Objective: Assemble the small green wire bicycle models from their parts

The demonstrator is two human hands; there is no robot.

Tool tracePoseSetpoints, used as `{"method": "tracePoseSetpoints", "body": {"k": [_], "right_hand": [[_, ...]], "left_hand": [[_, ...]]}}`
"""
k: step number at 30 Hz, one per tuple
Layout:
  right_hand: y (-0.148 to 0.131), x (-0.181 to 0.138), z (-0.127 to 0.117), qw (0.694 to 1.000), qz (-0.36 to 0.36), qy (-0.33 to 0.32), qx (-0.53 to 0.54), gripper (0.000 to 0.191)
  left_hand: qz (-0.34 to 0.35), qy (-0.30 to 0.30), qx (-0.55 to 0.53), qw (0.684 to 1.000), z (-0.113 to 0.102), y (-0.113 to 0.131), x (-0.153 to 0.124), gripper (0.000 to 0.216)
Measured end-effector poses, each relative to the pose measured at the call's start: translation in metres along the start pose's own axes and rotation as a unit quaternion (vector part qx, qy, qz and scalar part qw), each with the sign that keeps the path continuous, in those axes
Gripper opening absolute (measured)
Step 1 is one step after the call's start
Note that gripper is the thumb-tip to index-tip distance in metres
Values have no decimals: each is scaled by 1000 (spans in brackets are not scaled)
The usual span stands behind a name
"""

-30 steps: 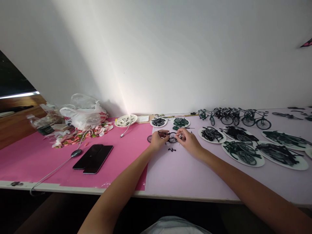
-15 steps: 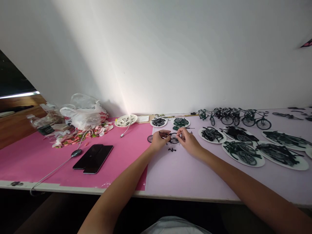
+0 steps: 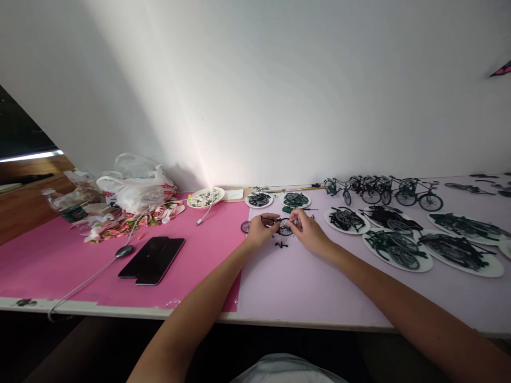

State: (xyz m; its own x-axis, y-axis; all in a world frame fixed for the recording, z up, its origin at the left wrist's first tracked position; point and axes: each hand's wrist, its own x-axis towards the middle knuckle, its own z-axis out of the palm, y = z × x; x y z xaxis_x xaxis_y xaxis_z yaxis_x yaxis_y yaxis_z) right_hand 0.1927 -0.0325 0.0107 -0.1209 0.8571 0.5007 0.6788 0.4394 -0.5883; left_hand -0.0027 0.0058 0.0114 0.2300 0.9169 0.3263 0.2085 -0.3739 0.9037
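Between my two hands is a black model bicycle (image 3: 285, 227), one spoked wheel showing there and another to the left of my left hand. My left hand (image 3: 260, 233) is closed on the bicycle, fingers curled around its dark frame. At the wheel's right side, my right hand (image 3: 305, 229) pinches with thumb and fingertips; what is between them is too small to make out. A small black part (image 3: 281, 244) lies on the pale sheet just below the hands. Behind them are a dark green block (image 3: 287, 209) and a thin dark tool (image 3: 310, 209).
Plates of dark bicycle parts (image 3: 397, 251) spread over the right side, with assembled model bicycles (image 3: 371, 190) standing behind. Two small parts plates (image 3: 295, 200) sit near the wall. At left are phones (image 3: 151, 260), a cable (image 3: 93, 276), coloured scraps (image 3: 131, 224) and a plastic bag (image 3: 136, 186).
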Motion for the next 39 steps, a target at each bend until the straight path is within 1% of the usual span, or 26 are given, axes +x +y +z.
{"method": "tracePoseSetpoints", "body": {"k": [5, 18, 24, 28, 31, 34, 37, 39], "right_hand": [[0, -1, 1, 1000, 2, -15, 1, 17], [1, -2, 2, 1000, -7, -11, -2, 14], [1, -3, 2, 1000, -13, -9, -7, 14], [-1, -3, 1, 1000, -14, -20, -6, 11], [-1, -3, 1, 999, -19, -28, -15, 15], [1, -3, 3, 999, -41, -25, -22, 21], [4, -3, 5, 998, -55, -26, -24, 20], [6, -2, 5, 998, -51, -29, -29, 20]], "left_hand": [[1, -1, 4, 1000, 0, -1, 0, 28], [4, 0, 21, 1000, 1, 0, -1, 27], [3, -2, 6, 1000, 0, 4, -1, 22], [-8, 1, -2, 1000, 1, 3, -1, 24], [-15, 1, -15, 1000, 0, 2, -2, 29], [-19, 3, -34, 999, -1, 2, -1, 31], [-27, 5, -48, 998, -1, 2, -1, 33], [-33, 7, -54, 998, -1, 2, 0, 32]]}}
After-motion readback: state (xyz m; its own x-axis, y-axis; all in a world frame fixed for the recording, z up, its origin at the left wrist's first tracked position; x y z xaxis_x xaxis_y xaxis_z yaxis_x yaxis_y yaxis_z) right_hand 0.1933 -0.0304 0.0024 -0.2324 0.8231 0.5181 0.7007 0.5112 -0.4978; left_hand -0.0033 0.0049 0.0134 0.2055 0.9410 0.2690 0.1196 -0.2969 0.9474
